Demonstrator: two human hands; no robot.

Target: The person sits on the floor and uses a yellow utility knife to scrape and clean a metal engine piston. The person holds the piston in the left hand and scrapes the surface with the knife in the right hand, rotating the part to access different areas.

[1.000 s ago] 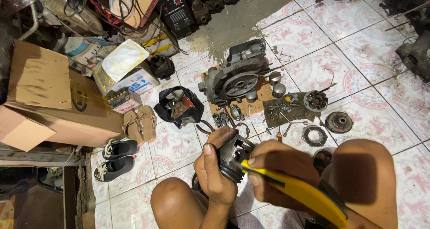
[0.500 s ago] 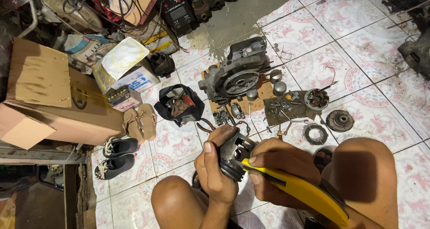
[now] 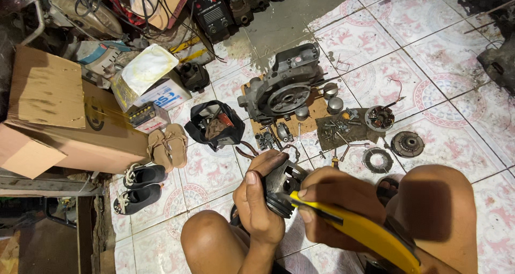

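Note:
My left hand (image 3: 257, 199) grips a dark metal piston (image 3: 282, 187) between my knees, thumb up along its side. My right hand (image 3: 335, 207) holds a yellow utility knife (image 3: 357, 228), its front end pressed against the lower rim of the piston. On the tiled floor ahead lies a grey engine crankcase (image 3: 284, 86) on a piece of cardboard (image 3: 316, 113), with bolts and small metal parts (image 3: 340, 129) spread on a dark cloth beside it.
A stator (image 3: 379, 118), a clutch disc (image 3: 406, 143) and a ring plate (image 3: 376, 160) lie at the right. A black tool bag (image 3: 214, 125), sandals (image 3: 167, 148), dark shoes (image 3: 140, 187) and cardboard boxes (image 3: 64, 118) sit at the left. A welder (image 3: 214, 14) and cables stand at the back.
The piston has turned slightly in my left hand and the knife tip has shifted a little along its rim. Everything on the floor stays put.

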